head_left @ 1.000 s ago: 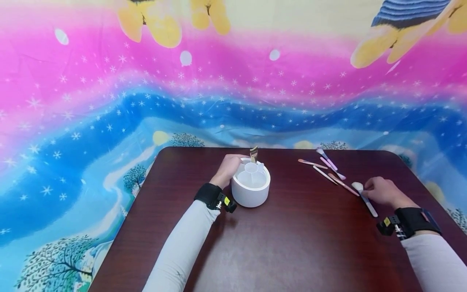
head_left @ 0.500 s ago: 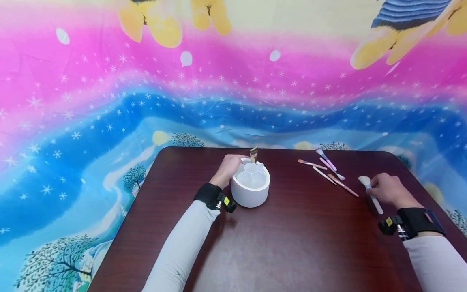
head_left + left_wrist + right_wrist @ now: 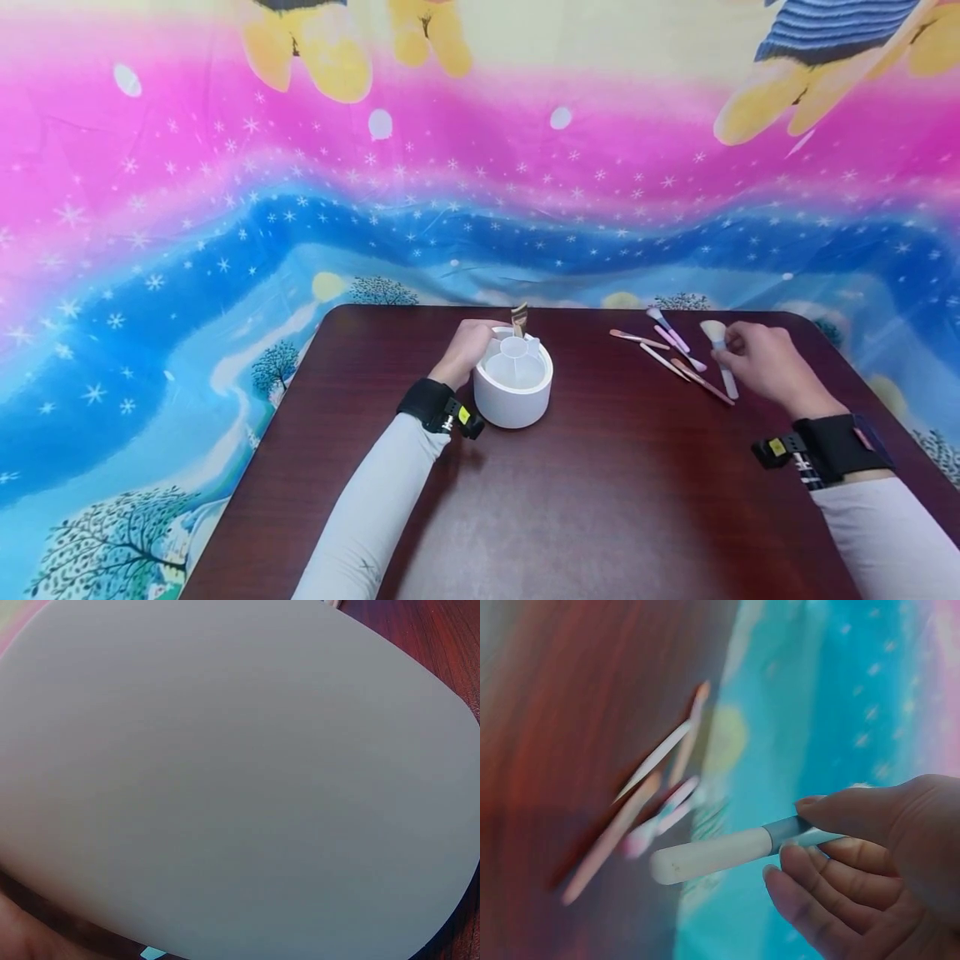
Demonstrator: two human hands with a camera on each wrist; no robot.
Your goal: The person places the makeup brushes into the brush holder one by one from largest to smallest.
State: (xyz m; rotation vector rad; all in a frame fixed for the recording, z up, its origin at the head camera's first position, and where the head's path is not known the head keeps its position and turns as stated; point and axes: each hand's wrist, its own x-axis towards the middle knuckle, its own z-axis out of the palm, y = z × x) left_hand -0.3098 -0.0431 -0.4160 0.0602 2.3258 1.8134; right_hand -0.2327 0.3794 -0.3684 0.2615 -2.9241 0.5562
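Head view: right hand (image 3: 757, 362) pinching white brush (image 3: 718, 354), lifted over loose brushes (image 3: 671, 350) far right; left hand (image 3: 468, 346) curled around white organizer (image 3: 513, 385), mid-table; carry step, seemingly; next needing leftward travel, handle-down into a compartment.

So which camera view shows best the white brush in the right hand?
The right wrist view: the white brush fills it, pinched in the right hand, though its bristles are hidden. The head view shows the whole brush, but small. The left wrist view shows none of it.

left hand (image 3: 471, 348) grips white holder (image 3: 513, 385) | right hand (image 3: 757, 360) holds white brush (image 3: 718, 350) above loose brushes (image 3: 670, 346)
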